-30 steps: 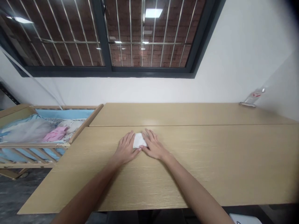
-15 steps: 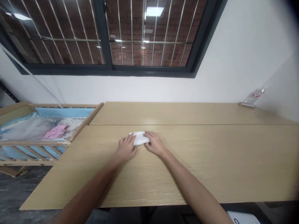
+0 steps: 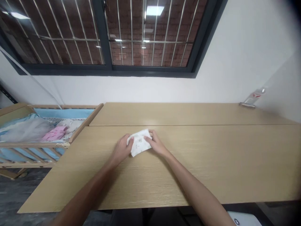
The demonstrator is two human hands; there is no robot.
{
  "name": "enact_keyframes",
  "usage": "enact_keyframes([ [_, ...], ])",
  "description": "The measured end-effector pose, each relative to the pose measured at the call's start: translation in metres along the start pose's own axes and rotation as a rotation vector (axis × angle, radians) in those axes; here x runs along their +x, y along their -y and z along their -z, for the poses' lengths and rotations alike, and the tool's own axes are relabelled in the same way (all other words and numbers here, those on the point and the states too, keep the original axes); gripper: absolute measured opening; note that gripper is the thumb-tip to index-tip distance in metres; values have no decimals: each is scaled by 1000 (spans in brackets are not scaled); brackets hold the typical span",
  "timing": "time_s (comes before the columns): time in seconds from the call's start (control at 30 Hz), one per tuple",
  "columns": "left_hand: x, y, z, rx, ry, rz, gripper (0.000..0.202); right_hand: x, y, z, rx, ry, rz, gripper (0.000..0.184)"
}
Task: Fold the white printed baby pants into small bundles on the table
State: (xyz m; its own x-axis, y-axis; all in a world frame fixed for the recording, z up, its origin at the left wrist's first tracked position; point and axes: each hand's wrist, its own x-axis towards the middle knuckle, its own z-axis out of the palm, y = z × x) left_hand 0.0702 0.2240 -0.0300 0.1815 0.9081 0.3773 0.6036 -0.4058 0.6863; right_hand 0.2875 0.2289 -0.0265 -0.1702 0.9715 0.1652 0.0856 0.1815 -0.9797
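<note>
A small flat white packet [image 3: 140,143], soft-looking and with faint grey print on its face, is held between my two hands over the wooden tabletop [image 3: 199,163]. Whether it is a wrapped packet or a folded cloth-like piece I cannot tell. My left hand [image 3: 122,148] pinches its left edge, thumb on top and fingers behind. At the right edge, my right hand [image 3: 157,143] grips it the same way, its thumb pressing on the printed face. The packet is tilted toward me, its lower left corner pointing down.
To the left stands a wooden crib [image 3: 87,125] with blue lining, a pink cloth [image 3: 55,133] and white netting inside. A clear plastic bottle-like item [image 3: 252,98] leans at the back right corner. Behind the table is a barred window [image 3: 150,71]. A whitish device [image 3: 244,218] shows below the front edge.
Both hands have lifted and tilted the packet up from lying flat under my fingers. My thumbs now lie on its face, and more of its printed side shows.
</note>
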Motion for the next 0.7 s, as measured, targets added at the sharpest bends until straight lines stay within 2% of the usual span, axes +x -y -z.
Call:
enact_keyframes([
  [0.17, 3, 8, -6, -206, 53, 163, 29, 3, 5, 5, 195, -63, -174, 53],
  [0.3, -3, 11, -13, -312, 206, 256, 52, 6, -3, 14, 254, -69, -222, 60],
  [0.4, -11, 9, -15, -304, 317, 271, 69, 7, -11, 15, 226, -143, -301, 65],
  [0.47, -16, 7, -13, -180, 313, 227, 73, 7, -16, 14, 180, -197, -300, 63],
  [0.53, -18, 5, -12, 48, 272, 153, 69, 8, -20, 12, 131, -232, -251, 59],
  [0.6, -19, 2, -11, 302, 256, 88, 62, 8, -24, 11, 83, -239, -211, 54],
  [0.7, -18, -5, -10, 503, 264, 63, 51, 11, -28, 11, 40, -216, -186, 47],
])
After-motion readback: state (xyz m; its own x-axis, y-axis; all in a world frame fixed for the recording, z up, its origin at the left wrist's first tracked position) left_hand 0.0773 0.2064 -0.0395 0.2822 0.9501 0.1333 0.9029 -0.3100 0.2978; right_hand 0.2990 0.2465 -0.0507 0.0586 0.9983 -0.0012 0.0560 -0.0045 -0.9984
